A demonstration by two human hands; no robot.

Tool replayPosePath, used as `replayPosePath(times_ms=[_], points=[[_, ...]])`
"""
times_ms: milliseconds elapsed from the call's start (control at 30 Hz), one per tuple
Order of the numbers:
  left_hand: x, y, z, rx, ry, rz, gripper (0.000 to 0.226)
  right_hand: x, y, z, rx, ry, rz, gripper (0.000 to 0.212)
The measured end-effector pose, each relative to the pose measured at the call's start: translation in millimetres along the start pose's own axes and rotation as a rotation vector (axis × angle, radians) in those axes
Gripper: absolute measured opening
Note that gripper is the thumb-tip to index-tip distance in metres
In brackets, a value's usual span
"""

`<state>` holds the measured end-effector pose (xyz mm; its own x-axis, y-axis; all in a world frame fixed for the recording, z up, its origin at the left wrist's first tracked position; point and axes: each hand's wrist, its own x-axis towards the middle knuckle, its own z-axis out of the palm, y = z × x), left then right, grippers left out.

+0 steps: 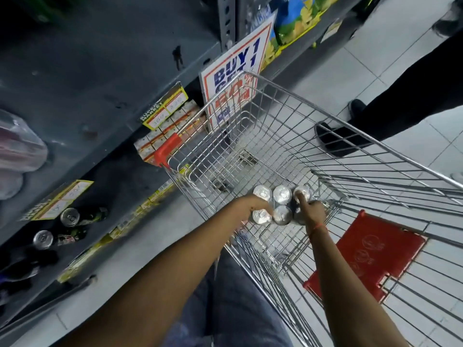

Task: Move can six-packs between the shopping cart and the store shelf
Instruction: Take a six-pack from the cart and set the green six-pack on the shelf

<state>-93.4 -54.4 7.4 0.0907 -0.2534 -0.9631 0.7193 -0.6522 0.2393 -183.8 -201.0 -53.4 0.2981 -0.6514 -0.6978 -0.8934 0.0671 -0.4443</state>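
A six-pack of silver-topped cans (282,195) stands inside the wire shopping cart (265,86), close to its near end. My left hand (255,204) grips the pack's left side, fingers wrapped between the cans. My right hand (310,209) holds the right side, one finger lying over a can top. The grey store shelf (82,78) runs along the left, with two loose cans (69,217) lying on a lower level.
A "BUY 1" sign (238,71) leans between cart and shelf, beside orange cartons (172,126). The cart's red child seat flap (370,251) lies at right. Another person's dark legs and shoes (340,139) stand beyond the cart on white floor tiles.
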Motion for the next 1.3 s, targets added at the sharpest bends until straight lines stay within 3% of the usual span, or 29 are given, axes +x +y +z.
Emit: replayPosePath(times_ms=[67, 233, 333, 433, 533, 700, 800, 933, 1033, 1200, 1300], points=[[-18.4, 5.2, -8.8, -0.065, 0.021, 0.058, 0.061, -9.7, -22.4, 0.9, 0.076, 0.064, -0.06, 0.068], [-85.0, 9.6, -51.9, -0.201, 0.096, 0.221, 0.06, -52.3, -98.6, -2.5, 0.344, 0.202, -0.257, 0.059], [-138.1, 11.1, -76.6, -0.291, 0.198, 0.385, 0.044, -92.8, -151.4, -10.3, 0.538, 0.152, -0.347, 0.058], [-193.0, 13.7, -98.3, -0.39, 0.292, 0.556, 0.013, -134.5, -205.7, -20.4, 0.722, 0.059, -0.404, 0.069], [-244.1, 14.3, -117.7, -0.473, 0.358, 0.71, 0.017, -166.5, -255.3, -23.2, 0.805, -0.037, -0.517, 0.069], [-295.3, 2.7, -155.8, -0.607, 0.358, 0.87, 0.038, -202.5, -341.5, 0.1, 0.761, -0.256, -0.726, 0.057], [-302.6, 7.0, -180.3, -0.703, 0.429, 0.909, 0.024, -213.9, -380.5, 29.2, 0.701, -0.376, -0.824, 0.067], [-294.5, 24.8, -206.4, -0.778, 0.528, 0.899, 0.033, -212.3, -419.1, 62.5, 0.674, -0.46, -0.79, 0.068], [-282.5, 34.5, -218.5, -0.772, 0.596, 0.863, 0.043, -204.6, -434.6, 78.1, 0.657, -0.505, -0.738, 0.041], [-259.4, 40.5, -224.9, -0.744, 0.741, 0.942, 0.038, -175.0, -440.9, 87.5, 0.567, -0.66, -0.697, 0.061], [-231.2, 32.8, -209.8, -0.576, 0.94, 0.977, 0.056, -160.1, -429.7, 91.1, 0.552, -0.711, -0.702, 0.062]])
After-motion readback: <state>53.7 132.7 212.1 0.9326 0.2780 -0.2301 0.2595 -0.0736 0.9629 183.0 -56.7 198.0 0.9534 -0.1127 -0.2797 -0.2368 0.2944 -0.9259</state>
